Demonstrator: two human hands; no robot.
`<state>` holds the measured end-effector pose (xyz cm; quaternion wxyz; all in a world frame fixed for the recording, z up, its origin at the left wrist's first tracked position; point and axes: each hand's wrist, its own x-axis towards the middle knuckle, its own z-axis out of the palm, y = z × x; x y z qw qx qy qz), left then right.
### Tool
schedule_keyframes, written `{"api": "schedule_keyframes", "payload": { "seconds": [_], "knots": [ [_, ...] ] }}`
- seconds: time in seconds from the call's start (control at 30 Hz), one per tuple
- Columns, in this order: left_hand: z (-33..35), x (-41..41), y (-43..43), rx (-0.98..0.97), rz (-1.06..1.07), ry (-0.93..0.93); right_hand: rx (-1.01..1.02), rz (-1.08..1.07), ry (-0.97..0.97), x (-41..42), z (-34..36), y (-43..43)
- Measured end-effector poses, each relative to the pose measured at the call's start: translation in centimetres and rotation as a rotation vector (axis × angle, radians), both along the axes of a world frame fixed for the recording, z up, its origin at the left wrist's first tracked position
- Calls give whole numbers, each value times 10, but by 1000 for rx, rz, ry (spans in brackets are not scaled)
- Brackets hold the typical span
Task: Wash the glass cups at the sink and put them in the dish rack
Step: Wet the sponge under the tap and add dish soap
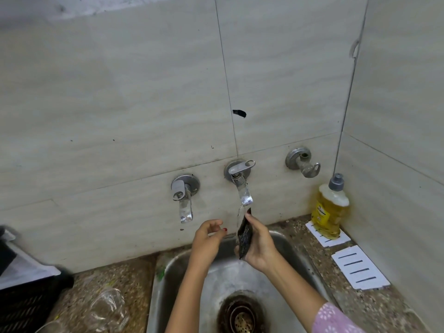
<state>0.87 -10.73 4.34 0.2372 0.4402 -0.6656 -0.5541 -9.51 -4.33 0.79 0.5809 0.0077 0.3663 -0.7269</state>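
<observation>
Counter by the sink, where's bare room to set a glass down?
Left: bare counter between the wall, the sink and the glass cups. Right: bare counter nearer than the white slotted mats. Crowded: back right corner, with the soap bottle.

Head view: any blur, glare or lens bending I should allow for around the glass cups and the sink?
Head view: light is soft and even, with no hard shadows; tile joints bow toward the edges, wide-angle distortion; the glass cups at lower left look smeared, their outlines unclear; the tap and the scrub pad in the right hand are sharp.
</observation>
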Motion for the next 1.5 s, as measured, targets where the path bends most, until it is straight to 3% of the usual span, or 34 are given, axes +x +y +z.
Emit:
{"api": "schedule_keyframes", "payload": {
  "seconds": [0.13,0.37,0.47,0.6,0.83,0.93,1.23,1.5],
  "knots": [
    [-1,-4,0,-9,3,-5,18,-3,12,-2,-3,-2],
    [-6,-5,2,1,-5,-5,-55,-74,-191,-11,-4,0],
    [-9,-4,1,13,36,17,-64,-57,-160,-13,-7,-1],
    [-13,-3,1,44,70,34,-26,-58,-13,-15,-10,-3],
    [-24,-4,5,111,78,25,14,1,563,-32,4,-4],
    [-24,-4,9,85,115,58,-20,-14,638,-35,12,-4],
    [-12,7,2,-22,176,141,-69,-197,-9,-3,-19,-8],
    [-9,8,5,-26,189,198,30,-249,-304,19,-33,-13]
  ]
}}
